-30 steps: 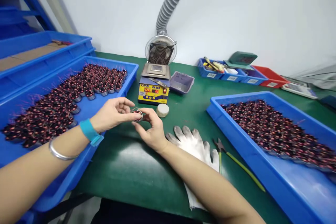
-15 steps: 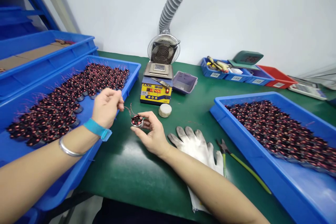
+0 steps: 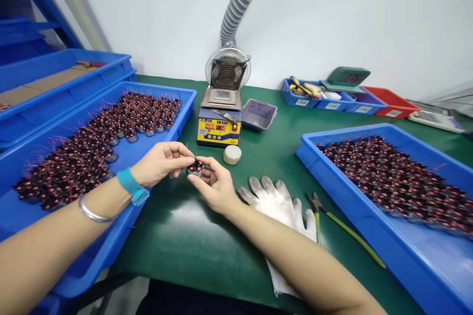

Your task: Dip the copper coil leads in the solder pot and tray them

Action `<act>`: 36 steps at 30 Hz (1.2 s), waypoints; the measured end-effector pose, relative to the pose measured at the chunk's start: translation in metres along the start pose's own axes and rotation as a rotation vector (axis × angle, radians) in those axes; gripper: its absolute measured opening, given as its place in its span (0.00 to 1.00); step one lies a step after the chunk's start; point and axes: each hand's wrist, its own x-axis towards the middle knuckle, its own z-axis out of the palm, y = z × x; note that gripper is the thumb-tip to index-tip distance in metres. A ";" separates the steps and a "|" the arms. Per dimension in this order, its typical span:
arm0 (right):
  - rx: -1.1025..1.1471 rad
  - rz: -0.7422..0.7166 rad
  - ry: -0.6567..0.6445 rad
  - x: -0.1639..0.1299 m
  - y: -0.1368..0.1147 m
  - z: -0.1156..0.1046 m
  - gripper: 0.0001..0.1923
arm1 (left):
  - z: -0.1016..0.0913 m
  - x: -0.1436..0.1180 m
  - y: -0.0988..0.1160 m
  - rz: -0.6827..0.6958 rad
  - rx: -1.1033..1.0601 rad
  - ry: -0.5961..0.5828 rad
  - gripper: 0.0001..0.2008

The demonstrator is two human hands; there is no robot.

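Observation:
Between the thumb and fingers of my right hand (image 3: 214, 184) is a small round motor stator (image 3: 194, 168), black with copper windings and a grey metal rim. My left hand (image 3: 164, 162) meets it from the left, thumb and index finger pinched at its upper edge on a thin wire lead (image 3: 187, 146). Most of that lead is hidden by the fingertips. Both hands hover over the green table (image 3: 177, 236), in front of a yellow and blue solder pot (image 3: 219, 128) with a lit red display.
Blue trays of similar stators stand left (image 3: 190, 96) and right (image 3: 308, 143). White gloves (image 3: 277, 202) and green-handled cutters (image 3: 347, 231) lie by my right forearm. A round white tub (image 3: 232, 154), a grey bin (image 3: 258, 114) and a fume hose (image 3: 242, 2) are farther back.
My left hand has moved right and slightly down, from beside the wire leads to the stator's edge. My right hand keeps holding the stator in nearly the same place.

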 end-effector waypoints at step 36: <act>-0.845 -0.048 0.461 0.167 -0.101 -0.093 0.15 | 0.006 0.016 -0.014 -0.250 0.194 -0.083 0.27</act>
